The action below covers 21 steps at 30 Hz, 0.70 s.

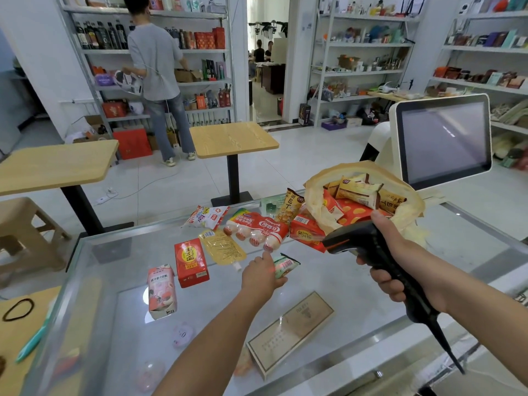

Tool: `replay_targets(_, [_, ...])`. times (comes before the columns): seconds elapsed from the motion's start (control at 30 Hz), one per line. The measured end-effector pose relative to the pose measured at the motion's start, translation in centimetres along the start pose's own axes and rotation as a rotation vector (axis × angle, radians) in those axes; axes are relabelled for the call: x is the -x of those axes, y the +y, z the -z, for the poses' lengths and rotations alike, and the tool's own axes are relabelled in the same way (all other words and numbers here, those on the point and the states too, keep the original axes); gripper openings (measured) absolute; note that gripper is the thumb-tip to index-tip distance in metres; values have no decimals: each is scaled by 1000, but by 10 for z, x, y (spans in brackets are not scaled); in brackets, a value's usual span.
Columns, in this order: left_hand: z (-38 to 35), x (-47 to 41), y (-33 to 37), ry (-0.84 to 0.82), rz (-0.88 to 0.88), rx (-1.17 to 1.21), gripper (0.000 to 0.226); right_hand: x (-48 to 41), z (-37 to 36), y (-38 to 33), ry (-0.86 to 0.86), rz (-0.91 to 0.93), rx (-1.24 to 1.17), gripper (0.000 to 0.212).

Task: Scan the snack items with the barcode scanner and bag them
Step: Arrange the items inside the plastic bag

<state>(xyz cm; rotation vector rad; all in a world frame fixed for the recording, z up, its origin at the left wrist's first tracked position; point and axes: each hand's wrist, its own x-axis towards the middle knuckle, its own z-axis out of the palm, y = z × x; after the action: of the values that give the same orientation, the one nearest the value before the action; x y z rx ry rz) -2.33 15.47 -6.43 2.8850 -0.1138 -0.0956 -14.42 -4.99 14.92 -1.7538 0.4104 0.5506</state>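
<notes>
My left hand (pixel 261 274) holds a small green and white snack packet (pixel 285 264) just above the glass counter (pixel 371 284), its barcode facing up with a red glow on it. My right hand (pixel 400 261) grips the black barcode scanner (pixel 360 241), whose head points left toward the packet. Behind the scanner stands an open yellowish bag (pixel 320 192) holding several wrapped snacks. Loose on the counter lie a sausage pack (pixel 257 230), a yellow pouch (pixel 221 247), a red carton (pixel 191 262), a pink drink carton (pixel 161 290), a white candy bag (pixel 207 217) and a red box (pixel 305 232).
A white checkout screen (pixel 445 141) stands at the back right of the counter. A flat beige box (pixel 288 330) lies under the glass near me. Beyond the counter are two wooden tables (pixel 233 138), a stool (pixel 23 224), stocked shelves and a person (pixel 158 78) at the shelves.
</notes>
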Motion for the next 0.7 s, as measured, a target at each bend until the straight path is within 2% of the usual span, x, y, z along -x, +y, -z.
replay_targets(0.7, [3, -1, 3, -25, 31, -8, 74, 15, 8, -5, -16, 22, 12, 87])
